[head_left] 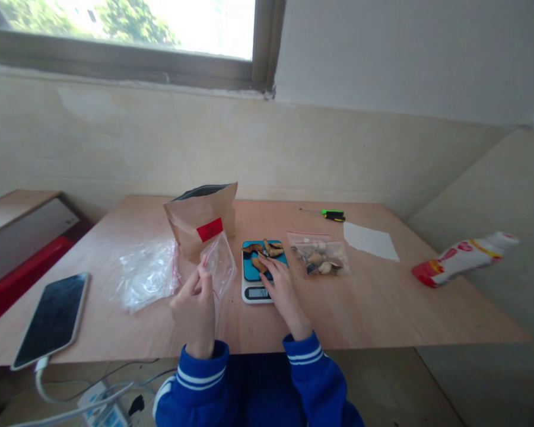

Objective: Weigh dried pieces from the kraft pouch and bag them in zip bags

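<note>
My left hand (196, 305) pinches the edge of a clear zip bag (222, 267), which hangs beside the scale with its mouth toward me. On the blue platform of a small kitchen scale (250, 274) lie several brown dried pieces (273, 248), perhaps dried mushroom. My right hand (281, 290) reaches over the scale, its fingers at one of these pieces (259, 264); the fingertips seem to touch it, and I cannot tell whether they grip it. The scale's display is lit and partly covered by my right hand. Behind the zip bag stands an opened brown paper pouch (196, 219) with a red label.
To the right lies a filled zip bag (323, 258), then white paper (370, 240), two screwdrivers (333, 214) and a tilted red-and-white bottle (463, 261). At left are empty plastic bags (146, 276) and a tablet (53, 317) with a cable. A wall closes the back.
</note>
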{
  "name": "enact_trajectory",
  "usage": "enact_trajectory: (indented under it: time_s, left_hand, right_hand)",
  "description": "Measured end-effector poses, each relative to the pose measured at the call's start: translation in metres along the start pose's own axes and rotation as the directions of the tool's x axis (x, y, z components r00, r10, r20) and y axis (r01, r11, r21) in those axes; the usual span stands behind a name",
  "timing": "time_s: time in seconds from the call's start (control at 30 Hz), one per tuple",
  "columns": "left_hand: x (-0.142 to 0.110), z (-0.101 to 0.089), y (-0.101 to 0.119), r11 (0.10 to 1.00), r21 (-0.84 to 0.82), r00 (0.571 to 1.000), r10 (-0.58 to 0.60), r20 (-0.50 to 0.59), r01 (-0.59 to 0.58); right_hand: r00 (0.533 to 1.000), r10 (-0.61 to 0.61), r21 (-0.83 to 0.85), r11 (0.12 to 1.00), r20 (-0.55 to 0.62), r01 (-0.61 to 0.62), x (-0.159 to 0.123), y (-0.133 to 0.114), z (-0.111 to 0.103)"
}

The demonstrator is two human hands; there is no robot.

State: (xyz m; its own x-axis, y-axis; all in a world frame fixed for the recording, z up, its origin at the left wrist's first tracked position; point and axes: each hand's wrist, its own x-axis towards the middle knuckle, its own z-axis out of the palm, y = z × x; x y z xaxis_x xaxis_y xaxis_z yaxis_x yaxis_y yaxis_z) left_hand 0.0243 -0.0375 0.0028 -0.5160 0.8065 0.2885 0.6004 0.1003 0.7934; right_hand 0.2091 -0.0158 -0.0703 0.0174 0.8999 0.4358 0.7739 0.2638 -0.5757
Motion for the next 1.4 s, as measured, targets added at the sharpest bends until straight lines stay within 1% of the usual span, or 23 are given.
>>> enact_trajectory:
  time_s: [0.1, 0.2, 0.3, 0.37, 0.4, 0.47, 0.53, 0.57, 0.67, 0.7, 0.73, 0.77, 0.83, 0.93, 1.03, 1.1, 1.17, 1.23, 1.33, 1.4]
  left_hand:
    - [-0.003, 0.001, 0.002, 0.998, 0.065, 1.000, 0.010, 0.018, -0.011]
    - [-0.005, 0.002, 0.005, 0.996, 0.091, 0.999, 0.019, 0.049, -0.024]
    - [-0.007, 0.003, 0.007, 0.995, 0.092, 0.997, 0.030, 0.068, -0.036]
    - [-0.008, 0.004, 0.008, 0.995, 0.096, 0.996, 0.034, 0.086, -0.042]
    - [-0.009, 0.004, 0.008, 0.994, 0.098, 0.995, 0.036, 0.098, -0.046]
    - [-0.010, 0.005, 0.009, 0.994, 0.086, 0.991, 0.055, 0.122, -0.066]
    - [-0.012, 0.006, 0.009, 0.993, 0.051, 0.985, 0.095, 0.145, -0.104]
    - [-0.013, 0.006, 0.009, 0.992, 0.034, 0.982, 0.116, 0.150, -0.122]
    - [-0.015, 0.007, 0.009, 0.987, -0.011, 0.975, 0.162, 0.154, -0.162]
    - [-0.016, 0.007, 0.010, 0.986, -0.024, 0.975, 0.166, 0.149, -0.164]
    - [-0.017, 0.007, 0.010, 0.986, -0.033, 0.976, 0.166, 0.141, -0.162]
    - [-0.018, 0.007, 0.010, 0.987, -0.040, 0.978, 0.162, 0.130, -0.158]
    - [-0.020, 0.008, 0.010, 0.989, -0.051, 0.983, 0.147, 0.107, -0.142]
    - [-0.022, 0.009, 0.009, 0.988, -0.081, 0.986, 0.136, 0.091, -0.129]
    - [-0.022, 0.010, 0.007, 0.984, -0.113, 0.985, 0.146, 0.094, -0.135]
    - [-0.021, 0.010, 0.006, 0.983, -0.132, 0.987, 0.140, 0.084, -0.128]
    - [-0.019, 0.009, 0.004, 0.982, -0.146, 0.989, 0.132, 0.065, -0.121]
    - [-0.018, 0.009, 0.003, 0.981, -0.147, 0.990, 0.134, 0.052, -0.125]
    - [-0.016, 0.008, 0.000, 0.985, -0.128, 0.991, 0.126, 0.042, -0.120]
    - [-0.015, 0.007, -0.002, 0.987, -0.114, 0.992, 0.117, 0.050, -0.110]
  right_hand:
    - [1.000, -0.008, 0.072, 0.997, -0.017, 0.009, 0.001, 0.003, -0.004]
    - [0.998, 0.008, 0.123, 0.992, -0.066, 0.000, 0.005, -0.003, -0.012]
    - [0.988, 0.040, 0.204, 0.979, -0.147, -0.010, 0.011, -0.020, -0.023]
    - [0.982, 0.067, 0.305, 0.952, -0.177, -0.010, 0.015, -0.038, -0.032]
    - [0.983, 0.075, 0.362, 0.932, -0.169, -0.009, 0.018, -0.049, -0.036]
    - [0.990, 0.082, 0.470, 0.882, -0.112, -0.020, 0.021, -0.068, -0.043]
    - [0.994, 0.105, 0.579, 0.813, -0.033, -0.067, 0.024, -0.085, -0.046]
    - [0.991, 0.137, 0.634, 0.765, 0.006, -0.109, 0.025, -0.092, -0.046]
    - [0.955, 0.267, 0.765, 0.587, 0.128, -0.267, 0.028, -0.104, -0.042]
    - [0.941, 0.300, 0.782, 0.545, 0.157, -0.304, 0.028, -0.106, -0.039]
    - [0.931, 0.325, 0.787, 0.524, 0.167, -0.325, 0.028, -0.107, -0.037]
    - [0.925, 0.344, 0.785, 0.523, 0.162, -0.333, 0.028, -0.107, -0.034]
    - [0.919, 0.373, 0.758, 0.562, 0.126, -0.332, 0.027, -0.107, -0.030]
    - [0.925, 0.376, 0.645, 0.692, 0.062, -0.325, 0.025, -0.107, -0.027]
    - [0.949, 0.313, 0.399, 0.875, -0.033, -0.274, 0.024, -0.110, -0.028]
    - [0.967, 0.245, 0.212, 0.951, -0.069, -0.226, 0.024, -0.111, -0.028]
    - [0.980, 0.183, 0.084, 0.981, -0.084, -0.176, 0.024, -0.111, -0.026]
    - [0.986, 0.142, 0.027, 0.990, -0.089, -0.140, 0.023, -0.110, -0.023]
    - [0.990, 0.122, 0.010, 0.992, -0.068, -0.122, 0.021, -0.106, -0.020]
    - [0.994, 0.103, 0.042, 0.994, -0.027, -0.101, 0.021, -0.103, -0.021]
